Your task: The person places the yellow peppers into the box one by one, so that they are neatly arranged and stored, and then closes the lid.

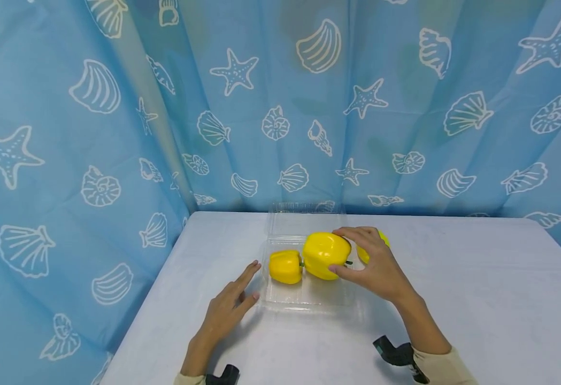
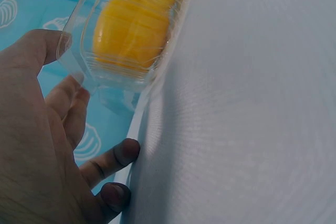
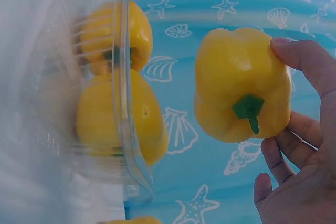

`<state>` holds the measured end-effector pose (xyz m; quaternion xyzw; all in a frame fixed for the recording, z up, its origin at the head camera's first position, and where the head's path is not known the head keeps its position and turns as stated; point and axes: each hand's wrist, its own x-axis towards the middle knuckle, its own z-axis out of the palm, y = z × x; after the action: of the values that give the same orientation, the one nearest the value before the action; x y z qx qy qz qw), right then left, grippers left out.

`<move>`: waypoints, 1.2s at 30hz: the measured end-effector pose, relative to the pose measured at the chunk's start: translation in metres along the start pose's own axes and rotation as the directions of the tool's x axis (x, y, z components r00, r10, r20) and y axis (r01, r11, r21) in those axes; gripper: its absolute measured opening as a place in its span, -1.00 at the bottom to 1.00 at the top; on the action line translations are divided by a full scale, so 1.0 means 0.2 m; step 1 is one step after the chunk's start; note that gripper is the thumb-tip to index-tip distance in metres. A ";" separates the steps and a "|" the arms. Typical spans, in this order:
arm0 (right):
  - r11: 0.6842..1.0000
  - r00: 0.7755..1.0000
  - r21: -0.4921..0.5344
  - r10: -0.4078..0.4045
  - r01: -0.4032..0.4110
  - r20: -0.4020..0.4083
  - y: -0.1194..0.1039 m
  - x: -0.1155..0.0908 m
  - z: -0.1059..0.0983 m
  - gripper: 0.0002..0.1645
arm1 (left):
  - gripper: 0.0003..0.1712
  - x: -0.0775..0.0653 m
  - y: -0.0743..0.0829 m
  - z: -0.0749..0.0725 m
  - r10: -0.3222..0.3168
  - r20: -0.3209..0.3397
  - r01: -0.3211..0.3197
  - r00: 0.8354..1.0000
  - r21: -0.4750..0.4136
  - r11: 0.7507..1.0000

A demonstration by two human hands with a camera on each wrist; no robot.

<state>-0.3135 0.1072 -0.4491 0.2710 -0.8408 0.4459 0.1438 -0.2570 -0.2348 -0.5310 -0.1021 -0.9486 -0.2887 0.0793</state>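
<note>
My right hand point(image 1: 374, 262) holds a yellow bell pepper point(image 1: 325, 255) between thumb and fingers, above an open clear plastic clamshell box point(image 1: 280, 305). Its green stem point(image 3: 249, 109) faces the right wrist camera. Inside the box, a bell pepper point(image 1: 285, 267) lies on the left, with another bell pepper point(image 3: 123, 114) beside it; the held one hides this second pepper in the head view. My left hand point(image 1: 229, 305) is at the box's left side, fingers extended and spread, fingertips right at the clear rim point(image 2: 73, 30).
One more yellow bell pepper point(image 1: 363, 255) is right of the box, partly behind my right hand. The box's lid point(image 1: 304, 219) lies folded back toward the blue shell-patterned curtain point(image 1: 270, 149). A white cloth point(image 1: 477, 294) covers the table.
</note>
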 end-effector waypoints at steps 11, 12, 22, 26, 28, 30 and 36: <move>0.999 0.998 0.001 0.034 -0.034 0.054 -0.04 0.01 0.07 -0.20 | -0.28 0.00 -0.01 0.00 0.003 0.004 -0.003 1.000 -0.009 1.000; 0.999 0.997 0.001 0.036 -0.036 0.061 -0.05 0.01 0.08 -0.19 | -0.28 0.00 -0.01 0.00 0.002 0.006 -0.002 1.000 -0.010 1.000; 0.999 0.993 0.043 -0.013 0.008 0.118 -0.07 0.00 0.17 -0.19 | -0.27 0.00 -0.01 0.00 0.024 0.008 -0.024 1.000 -0.017 1.000; 0.998 0.991 0.070 -0.007 -0.002 0.135 -0.07 -0.01 0.20 -0.20 | -0.27 0.00 -0.01 0.00 0.035 0.009 -0.034 0.999 -0.022 0.999; 0.997 0.989 0.080 -0.004 -0.008 0.145 -0.07 -0.01 0.21 -0.20 | -0.27 0.00 -0.02 0.00 0.037 0.010 -0.037 0.999 -0.022 0.999; 0.996 0.988 0.089 -0.002 -0.011 0.154 -0.07 -0.01 0.23 -0.21 | -0.28 0.00 -0.02 0.00 0.037 0.007 -0.037 0.999 -0.018 0.999; 0.997 0.984 0.081 -0.016 0.002 0.179 -0.08 -0.01 0.27 -0.21 | -0.28 0.00 -0.02 -0.01 0.035 -0.002 -0.035 0.999 -0.014 0.999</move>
<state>-0.3019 0.0554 -0.4699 0.3196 -0.8304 0.4526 0.0584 -0.2573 -0.2382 -0.5320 -0.1192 -0.9446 -0.2940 0.0846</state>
